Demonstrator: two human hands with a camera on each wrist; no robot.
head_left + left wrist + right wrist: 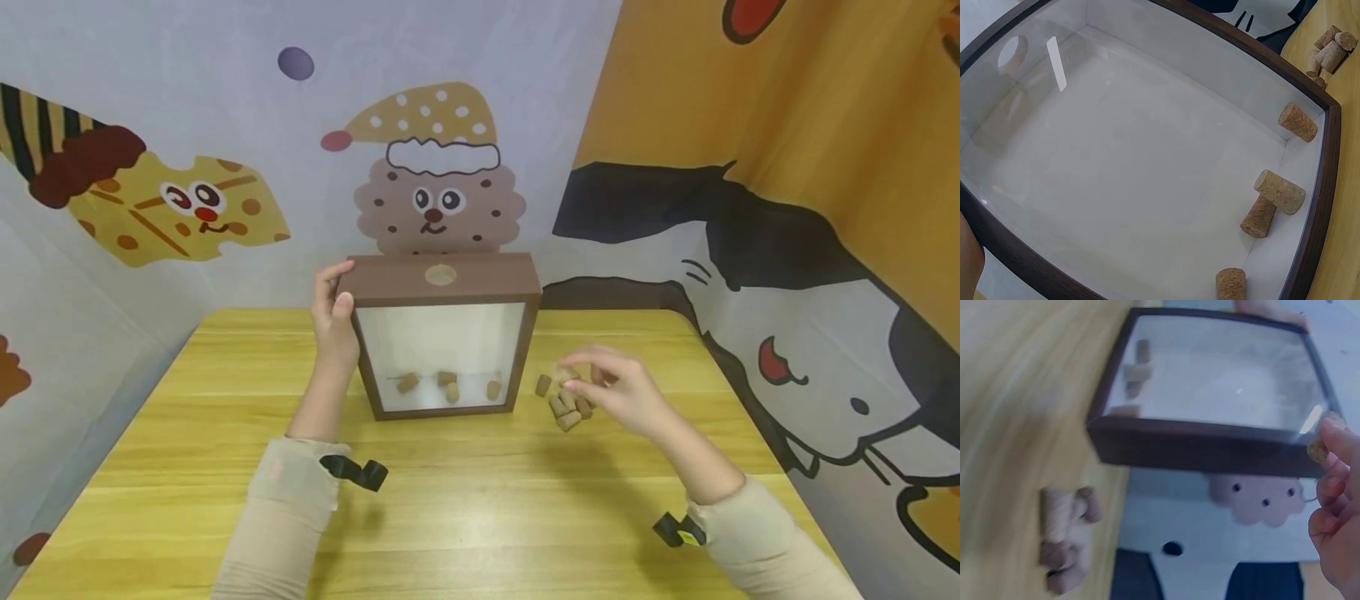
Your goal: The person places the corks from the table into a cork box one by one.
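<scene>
A dark brown box frame (446,281) with a clear front stands upright on the table, a round hole in its top. My left hand (335,321) grips its upper left corner, thumb at the front edge and fingers at the top. Behind the clear pane, several corks (1280,191) lie along the bottom. To the right of the box my right hand (618,387) pinches a cork (1318,450) between thumb and fingers, above a small pile of loose corks (570,419). In the right wrist view that pile is blurred.
The box stands toward the far side of a yellow wood-grain table (450,500). Behind it hangs a cartoon-printed cloth (247,50), which also runs along the right side. Dark cameras (360,472) are strapped at both wrists.
</scene>
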